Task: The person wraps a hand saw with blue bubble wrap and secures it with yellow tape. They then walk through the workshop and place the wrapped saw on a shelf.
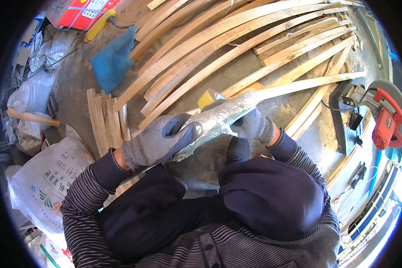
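Note:
In front of my knees is a bundle wrapped in shiny clear plastic film (217, 117), slanting from lower left to upper right. A pale wooden strip (311, 83) runs on from its upper right end. My left hand (160, 137), in a grey work glove, is closed around the bundle's lower left part. My right hand (253, 124), gloved too, grips it from below farther right, its fingers partly hidden by the film. Just beyond the bundle, close to my right fingers, shows a yellow block-like thing (209, 97), blurred; whether it is held, I cannot tell.
Long wooden strips (201, 43) lie across the floor ahead. Shorter strips (102, 120) are at the left, near a blue cloth (115, 60). A red mitre saw (387, 117) stands at the right. White woven sacks (50, 181) and a red box (77, 15) line the left side.

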`<state>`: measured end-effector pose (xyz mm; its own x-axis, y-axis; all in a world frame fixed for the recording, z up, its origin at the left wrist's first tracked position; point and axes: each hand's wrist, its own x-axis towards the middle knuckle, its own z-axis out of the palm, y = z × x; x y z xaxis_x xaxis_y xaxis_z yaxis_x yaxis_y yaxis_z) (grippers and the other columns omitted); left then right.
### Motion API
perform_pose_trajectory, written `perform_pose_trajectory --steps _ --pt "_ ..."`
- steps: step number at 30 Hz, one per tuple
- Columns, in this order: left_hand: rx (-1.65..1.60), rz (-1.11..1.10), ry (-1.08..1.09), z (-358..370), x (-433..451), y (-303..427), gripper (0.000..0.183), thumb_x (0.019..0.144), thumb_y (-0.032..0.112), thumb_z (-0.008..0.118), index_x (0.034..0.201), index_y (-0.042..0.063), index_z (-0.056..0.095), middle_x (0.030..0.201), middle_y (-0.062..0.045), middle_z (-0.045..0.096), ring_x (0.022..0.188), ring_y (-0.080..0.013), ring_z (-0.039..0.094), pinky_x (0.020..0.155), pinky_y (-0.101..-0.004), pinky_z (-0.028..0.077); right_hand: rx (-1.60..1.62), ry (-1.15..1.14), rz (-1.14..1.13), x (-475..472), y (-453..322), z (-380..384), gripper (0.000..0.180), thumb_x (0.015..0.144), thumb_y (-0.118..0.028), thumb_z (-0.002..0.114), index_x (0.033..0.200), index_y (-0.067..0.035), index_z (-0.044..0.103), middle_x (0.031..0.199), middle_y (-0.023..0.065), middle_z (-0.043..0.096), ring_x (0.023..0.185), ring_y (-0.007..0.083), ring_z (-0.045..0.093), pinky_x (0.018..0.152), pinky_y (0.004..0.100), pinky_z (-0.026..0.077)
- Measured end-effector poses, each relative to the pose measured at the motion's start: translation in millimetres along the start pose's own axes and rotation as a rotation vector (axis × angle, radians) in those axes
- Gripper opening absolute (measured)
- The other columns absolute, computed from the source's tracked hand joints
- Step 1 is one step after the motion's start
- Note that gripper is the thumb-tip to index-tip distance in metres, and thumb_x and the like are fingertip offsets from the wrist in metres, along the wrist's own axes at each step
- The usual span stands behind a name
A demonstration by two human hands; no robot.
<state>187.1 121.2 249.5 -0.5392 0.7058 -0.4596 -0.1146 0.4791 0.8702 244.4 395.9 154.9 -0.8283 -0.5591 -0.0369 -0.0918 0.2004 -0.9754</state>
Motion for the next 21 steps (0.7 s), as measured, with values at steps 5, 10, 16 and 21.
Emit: perform_pose_trajectory --steps 5,10,16,21 --pt "0.156 0.011 -0.056 -12 11 -12 0.045 0.102 0.038 0.060 0.122 -0.003 0.064 0.099 -0.020 0.069 0.091 -0.0220 0.067 0.082 -0.0352 0.053 0.312 0.076 -0.006 -12 -19 -1 0.048 0.092 -0.016 0.074 0.135 -0.002 0.059 0.122 0.0125 0.069 0.111 0.0198 0.065 0.096 0.0373 0.052" --pt "0.014 0.040 -0.199 -26 15 -31 0.049 0.100 0.028 0.063 0.140 0.001 0.055 0.127 -0.013 0.066 0.109 -0.0202 0.065 0.093 -0.0302 0.053 0.529 0.075 0.297 -16 -18 4 0.044 0.096 -0.021 0.071 0.134 -0.001 0.060 0.117 0.0099 0.069 0.107 0.0181 0.065 0.093 0.0346 0.053" --pt "-0.392 -0.179 0.444 -140 -7 -30 0.067 0.101 0.040 0.061 0.154 0.006 0.039 0.146 -0.014 0.055 0.125 -0.0263 0.061 0.102 -0.0420 0.052 0.511 0.242 0.367 -45 2 -8 0.029 0.101 -0.025 0.065 0.119 -0.001 0.067 0.103 0.0080 0.072 0.093 0.0176 0.068 0.083 0.0315 0.056" --pt "-0.355 -0.050 -0.169 -75 19 -52 0.082 0.093 0.050 0.070 0.154 0.003 0.040 0.143 -0.018 0.055 0.123 -0.0257 0.060 0.101 -0.0418 0.052 0.640 0.115 0.333 -29 -4 -2 0.031 0.100 -0.023 0.067 0.122 -0.001 0.066 0.111 0.0085 0.072 0.101 0.0180 0.068 0.088 0.0330 0.056"
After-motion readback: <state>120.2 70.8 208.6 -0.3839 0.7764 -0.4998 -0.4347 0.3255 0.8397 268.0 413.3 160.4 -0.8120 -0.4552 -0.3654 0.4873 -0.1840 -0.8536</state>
